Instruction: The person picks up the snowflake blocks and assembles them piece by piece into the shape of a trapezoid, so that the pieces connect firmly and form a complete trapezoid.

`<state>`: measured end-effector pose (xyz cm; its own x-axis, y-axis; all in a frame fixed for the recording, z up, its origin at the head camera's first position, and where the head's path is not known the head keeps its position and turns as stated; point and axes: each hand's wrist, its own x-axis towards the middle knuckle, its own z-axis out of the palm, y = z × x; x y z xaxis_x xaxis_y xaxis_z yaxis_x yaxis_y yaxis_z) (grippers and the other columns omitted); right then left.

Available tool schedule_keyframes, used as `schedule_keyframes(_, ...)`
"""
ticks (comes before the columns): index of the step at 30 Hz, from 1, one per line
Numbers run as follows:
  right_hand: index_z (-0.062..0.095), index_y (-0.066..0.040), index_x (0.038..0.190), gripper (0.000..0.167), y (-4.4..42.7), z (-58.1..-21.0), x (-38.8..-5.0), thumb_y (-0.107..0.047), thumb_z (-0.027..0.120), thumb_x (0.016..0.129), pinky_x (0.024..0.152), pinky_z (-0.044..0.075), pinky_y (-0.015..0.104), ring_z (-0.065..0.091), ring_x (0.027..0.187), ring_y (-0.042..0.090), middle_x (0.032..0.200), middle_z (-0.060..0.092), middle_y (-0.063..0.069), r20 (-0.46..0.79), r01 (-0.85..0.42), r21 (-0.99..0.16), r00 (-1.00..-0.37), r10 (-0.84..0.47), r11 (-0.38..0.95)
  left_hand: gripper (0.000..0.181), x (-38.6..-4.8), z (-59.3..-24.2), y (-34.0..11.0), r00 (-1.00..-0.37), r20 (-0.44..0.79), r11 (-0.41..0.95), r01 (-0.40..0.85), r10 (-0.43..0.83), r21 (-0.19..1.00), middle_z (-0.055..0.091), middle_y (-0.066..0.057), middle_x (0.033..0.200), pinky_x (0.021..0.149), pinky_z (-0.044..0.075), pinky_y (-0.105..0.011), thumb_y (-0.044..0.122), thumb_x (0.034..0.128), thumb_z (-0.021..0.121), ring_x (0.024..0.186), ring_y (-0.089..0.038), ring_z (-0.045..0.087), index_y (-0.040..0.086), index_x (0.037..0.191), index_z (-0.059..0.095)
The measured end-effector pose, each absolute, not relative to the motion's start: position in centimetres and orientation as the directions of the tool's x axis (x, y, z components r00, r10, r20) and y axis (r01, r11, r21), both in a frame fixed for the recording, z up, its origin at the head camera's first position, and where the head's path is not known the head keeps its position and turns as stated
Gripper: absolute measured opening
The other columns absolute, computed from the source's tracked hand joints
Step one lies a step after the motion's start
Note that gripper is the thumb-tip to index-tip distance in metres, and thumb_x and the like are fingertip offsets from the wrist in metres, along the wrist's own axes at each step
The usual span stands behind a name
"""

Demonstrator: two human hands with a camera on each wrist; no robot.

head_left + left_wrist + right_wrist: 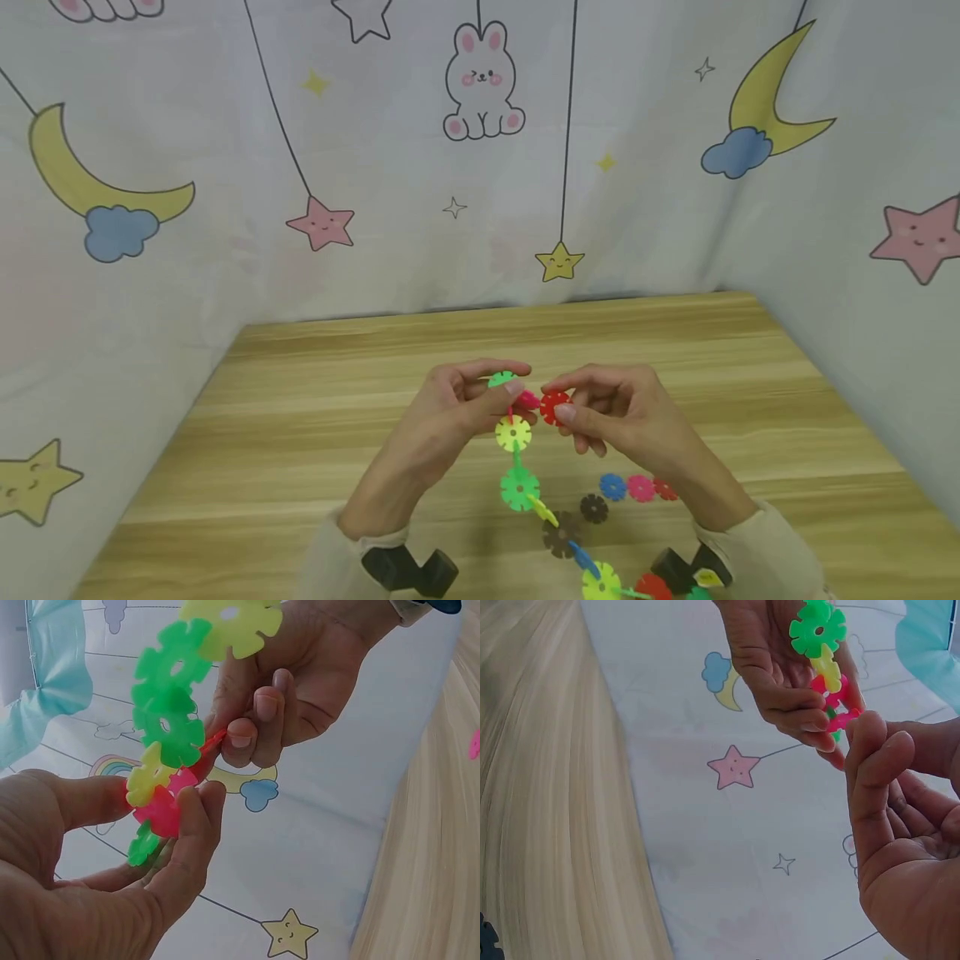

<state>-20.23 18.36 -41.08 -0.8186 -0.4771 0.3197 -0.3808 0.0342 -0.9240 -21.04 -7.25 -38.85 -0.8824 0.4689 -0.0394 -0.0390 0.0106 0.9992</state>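
In the head view my left hand (457, 412) pinches the upper end of a chain of notched plastic discs, at a green disc (501, 380) and a pink disc (528, 399). My right hand (618, 410) pinches a red disc (551, 410) between thumb and fingers, its edge right beside the pink one. Whether those two are joined I cannot tell. Below my left hand the chain hangs through a yellow disc (504, 435), a larger green disc (510, 493), a dark disc (553, 543) and a blue disc (582, 558). Fingers hide most of the red disc in the right wrist view.
Loose on the wooden table (300, 467) lie a black disc (588, 511), a blue disc (612, 481), a pink disc (641, 481) and a red disc (663, 490) near my right forearm. A printed white curtain (405, 250) surrounds the table's back and sides.
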Motion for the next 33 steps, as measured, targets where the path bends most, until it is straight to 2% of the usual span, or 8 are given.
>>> schedule_keyframes(10, 0.071, 0.007, 0.123, 0.021, 18.1, -41.4, -19.8, -0.002, 0.066, 0.105, 0.049, 0.052, 0.029, 0.064, 0.058, 0.018, 0.082, 0.074, -0.002, 0.298, -0.324, -0.946, -0.852, -0.43, -0.014, 0.036, -21.0, -38.7, -6.8, -0.88, -0.018, -0.008, -0.024, 0.475, 1.0, 0.084, 0.001, 0.096, 0.098, 0.059, -0.038, 0.02, 0.1041, 0.069, 0.095, -0.013, 0.078, 0.007, 0.137, 0.068)
schedule_keyframes(16, 0.069, 0.01, 0.12, 0.018, 17.6, -41.4, -19.9, 0.002, 0.064, 0.104, 0.048, 0.053, 0.027, 0.065, 0.058, 0.016, 0.083, 0.076, -0.003, 0.342, -0.342, -0.936, -0.834, -0.433, -0.08, 0.033, -21.0, -38.7, -6.9, -0.887, -0.01, -0.003, -0.013, 0.463, 1.0, 0.083, -0.003, 0.095, 0.097, 0.06, -0.038, 0.018, 0.1032, 0.07, 0.09, -0.014, 0.077, 0.006, 0.134, 0.069)
schedule_keyframes(26, 0.07, 0.002, 0.114, 0.012, 16.6, -41.7, -19.9, 0.004, 0.063, 0.104, 0.05, 0.054, 0.022, 0.067, 0.059, 0.01, 0.082, 0.075, -0.003, 0.321, -0.287, -0.947, -0.834, -0.448, -0.144, 0.033, -20.7, -38.3, -7.4, -0.888, -0.014, 0.042, 0.006, 0.459, 0.999, 0.083, -0.011, 0.102, 0.094, 0.062, -0.035, 0.017, 0.1025, 0.073, 0.09, -0.014, 0.077, 0.006, 0.134, 0.07)
schedule_keyframes(33, 0.067, 0.01, 0.112, 0.011, 16.2, -41.8, -19.7, 0.003, 0.064, 0.104, 0.047, 0.053, 0.025, 0.066, 0.057, 0.01, 0.082, 0.075, -0.005, 0.356, -0.328, -0.934, -0.831, -0.427, -0.141, 0.03, -20.6, -38.4, -7.2, -0.892, 0.017, 0.043, 0.041, 0.451, 0.998, 0.081, -0.006, 0.093, 0.084, 0.06, -0.032, 0.015, 0.101, 0.075, 0.083, -0.013, 0.073, 0.006, 0.13, 0.073)
